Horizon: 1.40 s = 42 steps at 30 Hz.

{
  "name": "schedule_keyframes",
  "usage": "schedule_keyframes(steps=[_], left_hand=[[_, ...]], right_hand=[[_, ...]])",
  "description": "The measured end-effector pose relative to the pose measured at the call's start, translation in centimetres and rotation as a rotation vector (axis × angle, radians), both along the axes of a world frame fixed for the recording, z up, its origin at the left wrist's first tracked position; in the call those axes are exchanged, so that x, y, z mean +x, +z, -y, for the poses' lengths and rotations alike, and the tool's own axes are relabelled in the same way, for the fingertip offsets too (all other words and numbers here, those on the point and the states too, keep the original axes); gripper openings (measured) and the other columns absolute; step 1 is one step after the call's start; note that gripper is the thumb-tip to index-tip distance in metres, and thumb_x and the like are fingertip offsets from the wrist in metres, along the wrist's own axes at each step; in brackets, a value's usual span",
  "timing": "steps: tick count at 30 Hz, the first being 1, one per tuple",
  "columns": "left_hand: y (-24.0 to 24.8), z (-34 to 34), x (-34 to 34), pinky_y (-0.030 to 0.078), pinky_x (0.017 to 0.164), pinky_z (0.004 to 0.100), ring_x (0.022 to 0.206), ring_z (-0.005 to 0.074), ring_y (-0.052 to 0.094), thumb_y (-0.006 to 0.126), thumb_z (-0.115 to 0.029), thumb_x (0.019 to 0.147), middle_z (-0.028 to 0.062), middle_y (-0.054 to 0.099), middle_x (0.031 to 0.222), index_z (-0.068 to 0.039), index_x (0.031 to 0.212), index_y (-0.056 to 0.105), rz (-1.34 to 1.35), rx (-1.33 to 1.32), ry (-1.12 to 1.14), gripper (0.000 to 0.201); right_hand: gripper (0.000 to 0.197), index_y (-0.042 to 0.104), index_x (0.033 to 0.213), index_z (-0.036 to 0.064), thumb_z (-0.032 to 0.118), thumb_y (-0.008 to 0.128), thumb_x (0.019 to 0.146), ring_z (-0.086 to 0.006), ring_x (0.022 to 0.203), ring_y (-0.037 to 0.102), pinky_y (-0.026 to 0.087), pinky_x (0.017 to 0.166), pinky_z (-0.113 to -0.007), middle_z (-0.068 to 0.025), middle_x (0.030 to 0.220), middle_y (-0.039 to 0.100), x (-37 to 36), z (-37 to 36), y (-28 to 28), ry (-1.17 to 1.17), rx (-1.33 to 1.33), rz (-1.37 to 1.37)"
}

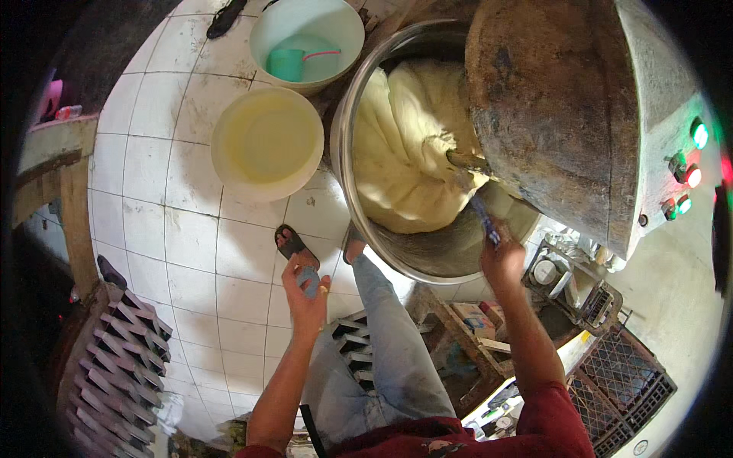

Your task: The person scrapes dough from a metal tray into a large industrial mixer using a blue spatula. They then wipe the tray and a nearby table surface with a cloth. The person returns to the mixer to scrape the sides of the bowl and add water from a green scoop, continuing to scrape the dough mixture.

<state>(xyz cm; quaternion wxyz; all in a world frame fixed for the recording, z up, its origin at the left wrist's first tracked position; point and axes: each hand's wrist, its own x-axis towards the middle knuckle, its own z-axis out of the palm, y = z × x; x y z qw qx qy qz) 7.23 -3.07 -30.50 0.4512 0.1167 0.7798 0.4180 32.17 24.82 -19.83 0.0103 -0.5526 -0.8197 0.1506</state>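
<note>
My right hand [502, 258] is closed around a slim blue-and-purple thing [485, 220] whose kind I cannot make out. It reaches into the large metal mixing bowl [353, 191], its far end at the edge of the pale dough [405, 153]. The dough lies in a big folded mass around the mixer's hook [467, 160]. Low on the left, in front of my trouser leg, my left hand [307, 301] has its fingers curved and apart from the thumb. Only blue denim shows between them, and the hand touches nothing else.
The mixer's worn housing [553, 99] overhangs the bowl, with lit buttons [693, 175] on its side. Left of the bowl stand a yellowish tub [267, 141] and a pale tub [305, 30] holding a green dipper. Stacked metal pans [122, 366], a scale [546, 272] and crates [622, 389] stand around me.
</note>
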Motion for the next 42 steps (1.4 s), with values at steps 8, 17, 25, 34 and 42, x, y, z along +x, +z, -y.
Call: schedule_keyframes(steps=[8, 17, 25, 34, 42], left_hand=[[-2.8, 5.6, -0.5, 0.048, 0.098, 0.0454, 0.129, 0.0323, 0.046, 0.071, -0.022, 0.092, 0.0176, 0.036, 0.149, -0.004, 0.149, 0.031, 0.061, -0.078, -0.023, 0.072], [-4.3, 6.6, -1.2, 0.048, 0.096, 0.0468, 0.125, 0.0325, 0.047, 0.074, -0.022, 0.088, 0.019, 0.039, 0.145, -0.002, 0.148, 0.032, 0.106, -0.005, 0.014, 0.075], [-0.6, 4.3, -0.3, 0.05, 0.096, 0.0435, 0.122, 0.0299, 0.052, 0.071, -0.015, 0.09, 0.018, 0.044, 0.141, -0.002, 0.145, 0.037, 0.128, 0.053, -0.063, 0.066], [-2.7, 5.9, 1.8, 0.05, 0.093, 0.0414, 0.119, 0.0283, 0.053, 0.072, -0.016, 0.089, 0.0173, 0.046, 0.138, 0.0, 0.142, 0.04, 0.164, -0.076, -0.002, 0.063], [-1.5, 6.0, 1.5, 0.049, 0.093, 0.043, 0.118, 0.0278, 0.054, 0.071, -0.016, 0.088, 0.0162, 0.048, 0.136, -0.001, 0.141, 0.043, 0.176, -0.082, 0.001, 0.061]], right_hand=[[0.051, 0.067, 0.123, 0.0105, -0.001, 0.063, 0.073, -0.0366, 0.102, 0.069, 0.057, 0.087, -0.043, -0.0167, 0.116, 0.07, -5.5, 0.8, -4.4, 0.165, 0.037, 0.043], [0.042, 0.07, 0.118, 0.0098, 0.013, 0.066, 0.076, -0.0345, 0.087, 0.071, 0.058, 0.073, -0.045, -0.0174, 0.103, 0.072, -2.7, -4.0, -9.3, 0.091, 0.095, 0.411], [0.042, 0.069, 0.118, 0.007, 0.004, 0.065, 0.076, -0.0382, 0.091, 0.07, 0.058, 0.079, -0.046, -0.0184, 0.106, 0.071, -2.4, -0.1, -1.0, 0.112, 0.088, -0.033], [0.041, 0.066, 0.125, 0.0124, 0.014, 0.062, 0.084, -0.036, 0.084, 0.071, 0.058, 0.072, -0.046, -0.0159, 0.109, 0.07, -2.1, -1.4, -11.3, 0.142, -0.009, 0.265], [0.043, 0.063, 0.123, 0.01, 0.015, 0.064, 0.081, -0.0366, 0.074, 0.07, 0.057, 0.064, -0.048, -0.0198, 0.101, 0.07, 1.7, -5.7, -9.8, 0.129, -0.033, 0.412]])
